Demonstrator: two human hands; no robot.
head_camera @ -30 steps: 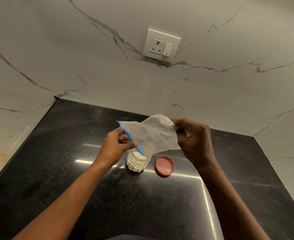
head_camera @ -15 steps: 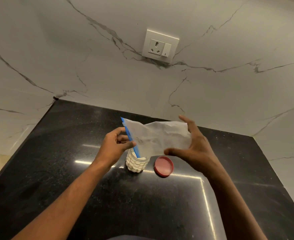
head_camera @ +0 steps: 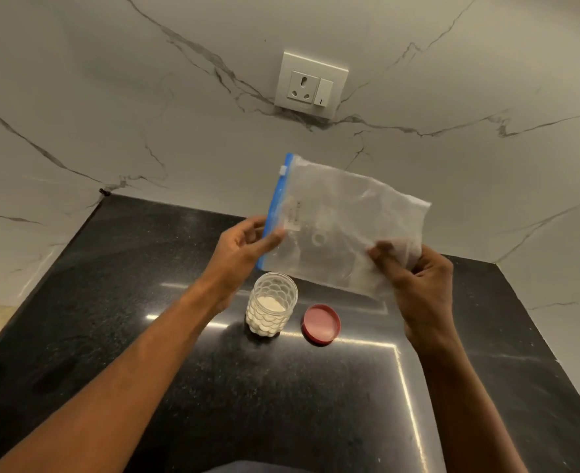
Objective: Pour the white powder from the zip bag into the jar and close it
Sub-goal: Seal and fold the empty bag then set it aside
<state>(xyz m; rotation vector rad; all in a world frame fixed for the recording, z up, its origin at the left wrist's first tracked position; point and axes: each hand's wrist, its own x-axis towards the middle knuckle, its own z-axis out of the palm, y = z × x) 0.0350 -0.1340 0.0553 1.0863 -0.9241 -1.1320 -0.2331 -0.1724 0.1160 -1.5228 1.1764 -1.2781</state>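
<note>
Zip bag held in the air by both hands, spread flat, blue zip strip running up the left edge, white slider tab near its top. Bag looks nearly empty, only a faint white film on the plastic.

Left hand: thumb and fingers pinched on the zip strip at its lower part; most of the bag extends up and to the right of this pinch.

Right hand: closed on the bag's lower right corner, plastic bunched between thumb and fingers; bag spreads up and left from this grip.

Jar: open, upright on the black counter, below the left-hand pinch and clear of the bag. White powder fills its lower part.

Red lid: flat on the counter just right of the jar, below the bag, left of the right wrist, not touching either.
</note>
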